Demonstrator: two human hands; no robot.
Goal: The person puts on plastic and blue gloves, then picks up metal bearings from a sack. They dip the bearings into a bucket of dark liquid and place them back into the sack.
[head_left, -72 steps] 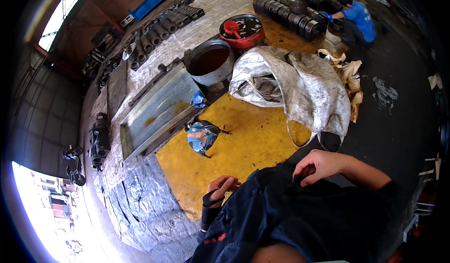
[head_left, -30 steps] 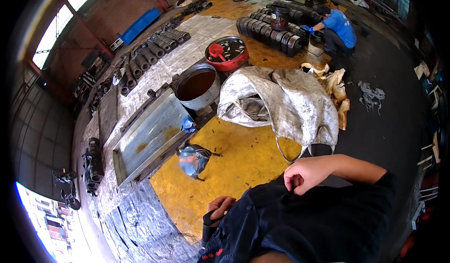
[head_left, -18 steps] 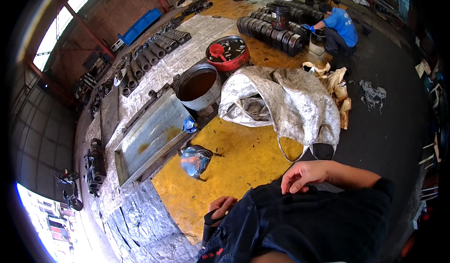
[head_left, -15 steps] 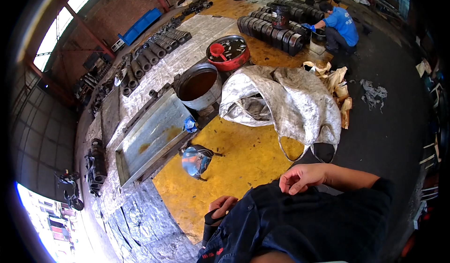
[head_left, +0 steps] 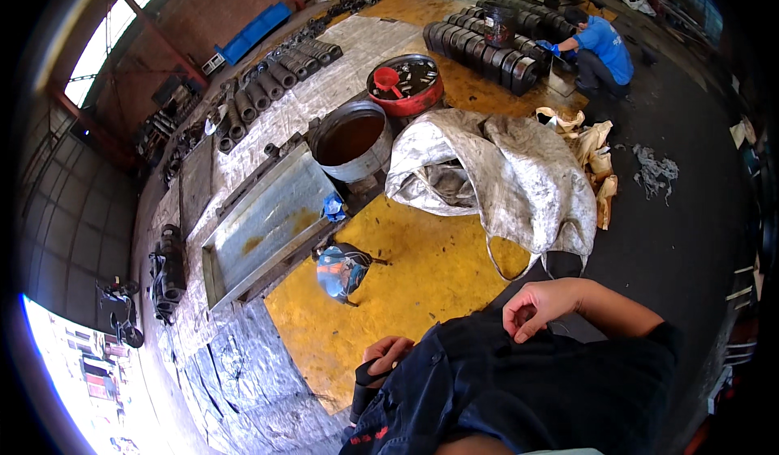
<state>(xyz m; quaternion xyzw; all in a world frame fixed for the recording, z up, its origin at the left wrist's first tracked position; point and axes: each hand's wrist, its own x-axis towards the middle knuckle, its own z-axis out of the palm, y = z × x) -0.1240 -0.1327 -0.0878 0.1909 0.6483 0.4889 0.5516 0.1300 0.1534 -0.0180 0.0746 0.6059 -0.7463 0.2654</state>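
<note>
My left hand [head_left: 385, 354] is beside the edge of my dark buttoned shirt [head_left: 487, 374], fingers bent inward, a black band around the wrist. Anything inside its curl is hidden. My right hand [head_left: 539, 304] is held in front of the shirt, with thumb and fingers curled together; I cannot make out anything between them. Beyond my hands, a large dirty white woven sack [head_left: 527, 171] lies slumped with its loops hanging towards me. On the yellow floor sheet [head_left: 414, 264] sits a small blue and orange stool-like object [head_left: 341, 272] with dark legs.
A metal drum [head_left: 353, 143] of brown liquid stands by a shallow metal tray [head_left: 264, 228]. Behind it is a red tub [head_left: 406, 86] with a red scoop. Rows of dark cylindrical parts [head_left: 479, 53] stand further off, where a person in blue [head_left: 603, 53] squats. Torn paper bags [head_left: 596, 151] lie right.
The view has shifted slightly, so the surroundings sit a little differently. My right hand appears slightly further right; both hands keep their curled shape.
</note>
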